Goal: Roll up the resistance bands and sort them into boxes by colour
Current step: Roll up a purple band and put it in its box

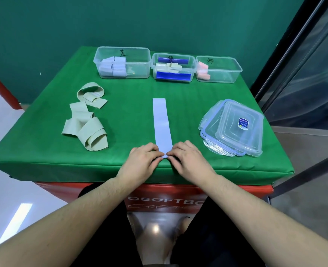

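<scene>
Both pinching the flat lilac resistance band's [162, 122] near end: left hand [142, 160], right hand [188, 158].

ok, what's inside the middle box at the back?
The middle box holds pale green rolls bunched at its centre, between two blue strips at its front and back. The rolls overlap, so their exact count and anything beneath them is hidden.

Forearms bare, no sleeves; dark trousers [105, 237].

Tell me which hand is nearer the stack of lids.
Right. The right hand lies just left of the stack of lids; the left hand is farther left, beyond the band.
</scene>
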### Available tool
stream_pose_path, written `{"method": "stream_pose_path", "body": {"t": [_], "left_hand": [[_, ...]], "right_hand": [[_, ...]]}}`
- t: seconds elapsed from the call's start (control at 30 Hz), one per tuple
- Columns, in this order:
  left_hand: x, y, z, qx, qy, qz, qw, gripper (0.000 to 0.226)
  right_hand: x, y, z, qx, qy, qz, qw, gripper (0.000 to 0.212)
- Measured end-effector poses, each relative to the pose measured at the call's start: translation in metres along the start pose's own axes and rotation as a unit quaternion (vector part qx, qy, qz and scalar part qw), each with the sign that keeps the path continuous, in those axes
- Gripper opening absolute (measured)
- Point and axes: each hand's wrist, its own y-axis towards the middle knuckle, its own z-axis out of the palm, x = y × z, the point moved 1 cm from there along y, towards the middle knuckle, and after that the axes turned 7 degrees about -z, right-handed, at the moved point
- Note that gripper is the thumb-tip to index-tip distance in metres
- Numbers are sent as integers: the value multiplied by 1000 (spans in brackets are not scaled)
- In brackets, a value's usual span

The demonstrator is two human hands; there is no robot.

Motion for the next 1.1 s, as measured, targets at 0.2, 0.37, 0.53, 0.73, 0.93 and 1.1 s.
{"method": "stream_pose_path", "body": {"t": [0.2, 0.37, 0.53, 0.73, 0.93, 1.1], "left_hand": [[0, 1, 3, -9, -26, -27, 999, 16], [0, 8, -2, 15, -69, -46, 996, 8], [-3, 6, 0, 7, -52, -51, 997, 10], [-1, 9, 0, -10, -28, -38, 999, 14], [4, 10, -3, -13, -49, -28, 998, 14], [4, 11, -1, -6, -43, -36, 998, 13]], "right_hand": [[-2, 3, -4, -13, 50, 32, 998, 15], [-3, 2, 0, -10, 38, 41, 998, 14], [-2, 1, 2, -10, 33, 35, 999, 16], [-5, 8, -1, 14, 55, 58, 997, 19], [-8, 8, -1, -2, 111, 99, 989, 16], [-10, 6, 1, -15, 129, 105, 986, 12]]}}
